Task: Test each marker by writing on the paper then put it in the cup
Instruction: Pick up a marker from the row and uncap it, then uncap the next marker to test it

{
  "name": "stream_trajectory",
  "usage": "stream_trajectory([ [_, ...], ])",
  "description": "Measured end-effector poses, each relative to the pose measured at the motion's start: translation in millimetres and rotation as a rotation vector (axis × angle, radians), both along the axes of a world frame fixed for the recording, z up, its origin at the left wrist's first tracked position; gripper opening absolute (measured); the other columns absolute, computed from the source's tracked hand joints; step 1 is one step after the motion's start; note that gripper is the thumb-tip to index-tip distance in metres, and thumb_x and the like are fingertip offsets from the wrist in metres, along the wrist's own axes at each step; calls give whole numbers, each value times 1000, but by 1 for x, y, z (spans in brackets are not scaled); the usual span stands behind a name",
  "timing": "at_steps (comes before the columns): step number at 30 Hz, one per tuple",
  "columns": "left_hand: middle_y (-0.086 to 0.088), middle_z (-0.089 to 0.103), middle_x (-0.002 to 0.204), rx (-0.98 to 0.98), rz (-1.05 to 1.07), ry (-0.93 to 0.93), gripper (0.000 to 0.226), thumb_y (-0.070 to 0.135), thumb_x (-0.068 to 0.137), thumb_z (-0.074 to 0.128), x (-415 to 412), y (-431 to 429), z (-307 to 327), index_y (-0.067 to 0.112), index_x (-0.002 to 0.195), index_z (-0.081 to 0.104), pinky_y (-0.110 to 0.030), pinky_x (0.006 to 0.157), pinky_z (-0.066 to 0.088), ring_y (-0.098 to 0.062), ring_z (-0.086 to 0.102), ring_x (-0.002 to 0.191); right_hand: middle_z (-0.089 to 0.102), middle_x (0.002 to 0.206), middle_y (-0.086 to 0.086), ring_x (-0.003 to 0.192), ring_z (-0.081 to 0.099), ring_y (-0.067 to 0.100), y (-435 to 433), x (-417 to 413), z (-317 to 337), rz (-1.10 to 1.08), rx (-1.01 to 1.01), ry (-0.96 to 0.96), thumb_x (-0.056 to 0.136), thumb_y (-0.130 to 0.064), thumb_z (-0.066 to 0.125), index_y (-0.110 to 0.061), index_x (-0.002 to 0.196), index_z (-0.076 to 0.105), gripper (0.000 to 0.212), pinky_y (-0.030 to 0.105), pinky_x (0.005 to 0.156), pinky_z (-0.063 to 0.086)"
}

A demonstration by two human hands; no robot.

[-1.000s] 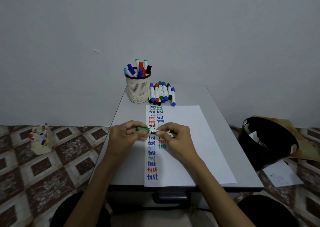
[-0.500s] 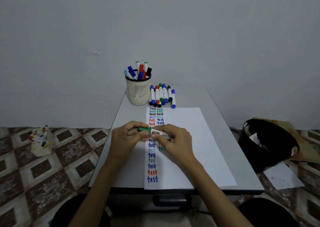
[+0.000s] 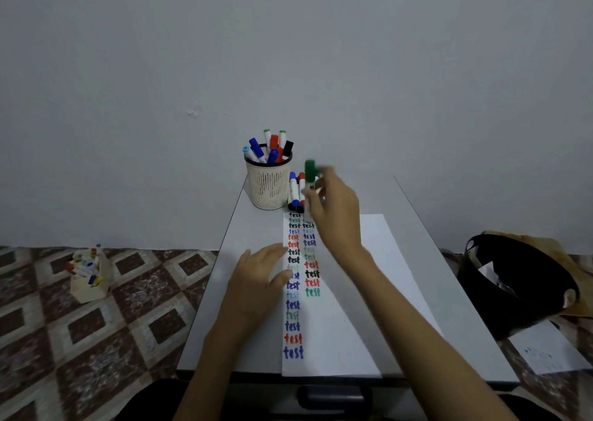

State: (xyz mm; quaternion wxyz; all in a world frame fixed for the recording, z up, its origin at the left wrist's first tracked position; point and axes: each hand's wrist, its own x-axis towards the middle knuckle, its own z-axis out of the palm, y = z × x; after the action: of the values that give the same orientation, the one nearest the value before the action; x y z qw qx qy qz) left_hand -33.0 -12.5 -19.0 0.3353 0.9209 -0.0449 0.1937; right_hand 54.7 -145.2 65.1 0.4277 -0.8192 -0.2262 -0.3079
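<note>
My right hand [image 3: 337,215] grips a green-capped marker [image 3: 310,173], held upright with its cap up, just right of the cream mesh cup [image 3: 268,186]. The cup holds several capped markers. A row of loose markers [image 3: 295,191] lies on the desk behind my right hand, partly hidden by it. My left hand [image 3: 261,276] rests flat, fingers spread, at the left edge of the white paper [image 3: 349,308]. The paper carries two columns of the word "test" in several colours.
The small grey desk [image 3: 244,228] stands against a plain wall. A black bin [image 3: 519,282] with paper scraps sits on the floor at the right. A cream holder with markers [image 3: 88,276] stands on the patterned floor at the left.
Both hands held the green marker over the paper's middle. Now my left hand has let go and lies on the paper's edge, and my right hand has lifted the marker towards the cup.
</note>
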Motion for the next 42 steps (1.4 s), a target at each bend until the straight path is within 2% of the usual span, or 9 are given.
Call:
stream_trajectory([
  [3, 0, 55, 130, 118, 17, -54, 58, 48, 83, 32, 4, 2, -5, 15, 121, 59, -50, 110, 25, -13, 49, 120, 63, 77, 2, 66, 61, 15, 15, 31, 41, 19, 126, -28, 91, -11, 62, -11, 133, 41, 47, 26, 64, 51],
  [8, 6, 49, 135, 117, 6, -14, 64, 54, 82, 24, 5, 0, -1, 18, 126, 55, -36, 113, 10, -7, 43, 123, 60, 74, 1, 64, 63, 20, 41, 72, 76, 6, 222, -114, 92, -6, 57, -9, 131, 41, 42, 34, 63, 55],
  [14, 10, 46, 138, 128, 11, 17, 55, 49, 84, 32, 5, -1, 3, 21, 128, 52, -33, 113, 6, -3, 40, 126, 61, 71, 9, 62, 59, 26, 65, 101, 53, -4, -96, -56, 88, -7, 56, -14, 127, 42, 42, 44, 57, 54],
  [19, 9, 46, 138, 103, 4, 25, 56, 51, 84, 33, 5, -1, 3, 21, 127, 53, -35, 114, 6, -4, 40, 126, 62, 93, 7, 92, 53, 24, 63, 107, 29, -100, -322, -6, 91, -18, 54, -11, 110, 58, 20, 31, 65, 40],
  [23, 9, 46, 138, 103, 2, 28, 59, 54, 84, 32, 5, -1, 2, 21, 128, 52, -34, 113, 6, -4, 39, 127, 59, 105, 6, 102, 49, 20, 47, 110, 19, 33, -184, -7, 96, -19, 49, -16, 116, 65, 26, 32, 79, 42],
  [28, 9, 46, 138, 83, 3, 5, 60, 54, 83, 30, 4, -1, 2, 20, 128, 52, -33, 114, 6, -4, 38, 127, 56, 120, 10, 108, 52, 25, 2, 115, -6, -263, -107, 307, 82, -7, 53, -13, 125, 54, 43, 40, 84, 48],
  [33, 8, 49, 135, 67, 4, -12, 70, 59, 78, 23, 6, -1, 0, 20, 126, 55, -35, 114, 8, -4, 42, 124, 58, 109, 12, 102, 53, 30, -30, 112, -36, -316, -276, 579, 74, -23, 66, -12, 112, 56, 40, 38, 82, 47],
  [39, 8, 51, 133, 68, -5, -48, 67, 56, 79, 24, 6, -1, -1, 18, 124, 57, -36, 113, 11, 5, 39, 116, 55, 110, 12, 105, 48, 28, -34, 102, -52, -307, -301, 514, 86, -20, 59, -11, 117, 53, 33, 38, 84, 44],
  [42, 7, 52, 133, 70, -5, -65, 64, 55, 80, 27, 6, 0, -3, 19, 123, 57, -38, 113, 13, 6, 37, 114, 55, 112, 15, 104, 49, 29, -36, 100, -54, -300, -207, 499, 89, -17, 57, -9, 117, 54, 30, 35, 77, 42],
])
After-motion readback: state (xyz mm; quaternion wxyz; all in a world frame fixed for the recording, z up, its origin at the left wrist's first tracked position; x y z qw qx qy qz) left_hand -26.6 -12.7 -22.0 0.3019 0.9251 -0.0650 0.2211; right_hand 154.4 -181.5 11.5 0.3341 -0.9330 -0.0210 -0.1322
